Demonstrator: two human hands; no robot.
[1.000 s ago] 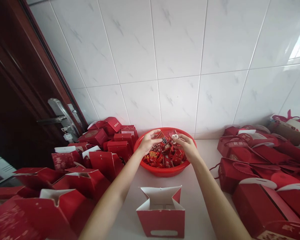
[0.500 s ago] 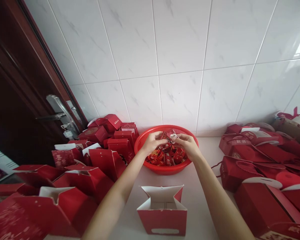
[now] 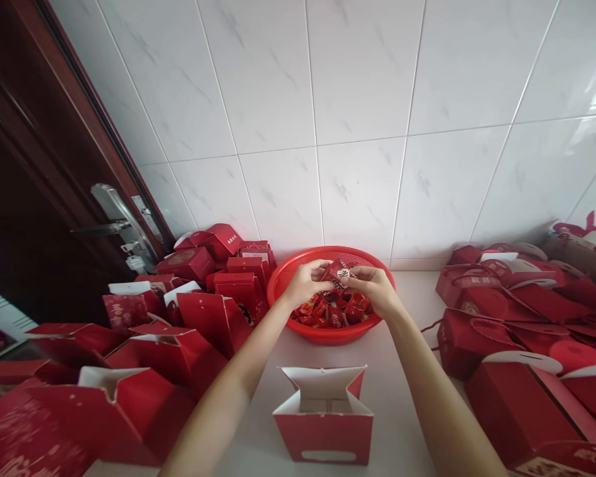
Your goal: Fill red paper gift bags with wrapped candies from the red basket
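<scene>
A red wrapped candy (image 3: 338, 273) with a white label is pinched between my two hands above the basket. My left hand (image 3: 305, 283) grips its left side with thumb and fingers. On the right side, the thumb and fingers of my right hand (image 3: 376, 287) are closed on the same candy. Below lies a red plastic basket (image 3: 332, 335) with several shiny red wrapped candies (image 3: 328, 314) in it. Between my forearms an open red paper box (image 3: 325, 434) stands upright, its white inside showing.
Red gift boxes (image 3: 153, 371), many with open tops, crowd the left of the white table (image 3: 258, 424). More red boxes (image 3: 531, 404) are piled on the right. A tiled wall (image 3: 357, 192) rises behind; a dark door (image 3: 40, 165) with a metal handle is at far left.
The candy between my hands has turned so more of its printed front faces me. Both hands stay above the basket, and the view has shifted slightly.
</scene>
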